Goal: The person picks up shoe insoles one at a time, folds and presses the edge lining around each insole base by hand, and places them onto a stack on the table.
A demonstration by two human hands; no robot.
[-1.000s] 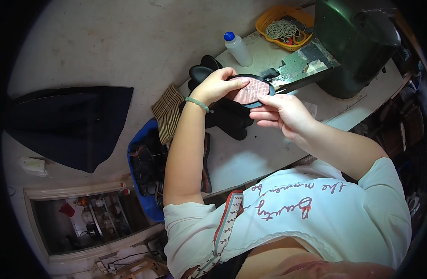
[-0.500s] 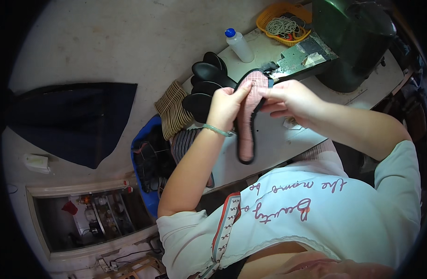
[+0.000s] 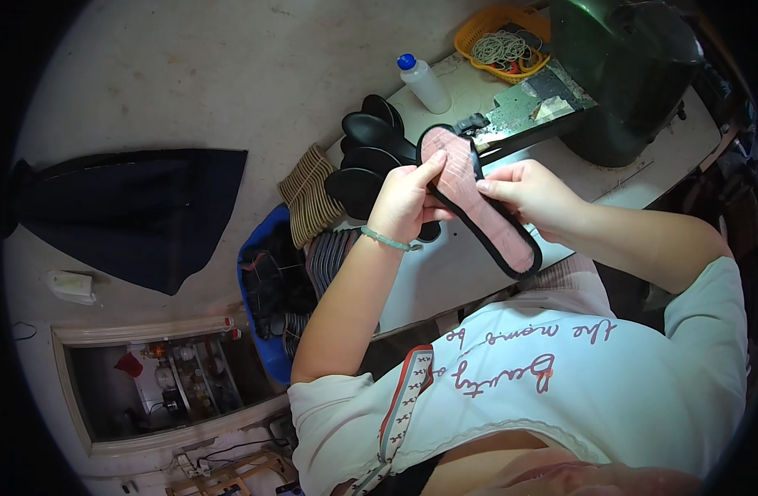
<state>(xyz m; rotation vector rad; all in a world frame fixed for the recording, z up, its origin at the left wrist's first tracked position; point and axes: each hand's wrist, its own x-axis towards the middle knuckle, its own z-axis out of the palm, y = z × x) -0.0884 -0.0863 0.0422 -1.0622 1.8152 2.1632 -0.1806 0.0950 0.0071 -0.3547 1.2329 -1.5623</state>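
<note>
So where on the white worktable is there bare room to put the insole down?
The worktable is bare below the pink insole, between the left forearm and the near edge, and right of the right hand, in front of the green machine. The far left corner is crowded: stacked black soles, a squeeze bottle and a yellow basket.

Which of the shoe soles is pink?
The insole held in both hands: pink with a black rim. The stacked soles behind it are all black.
</note>
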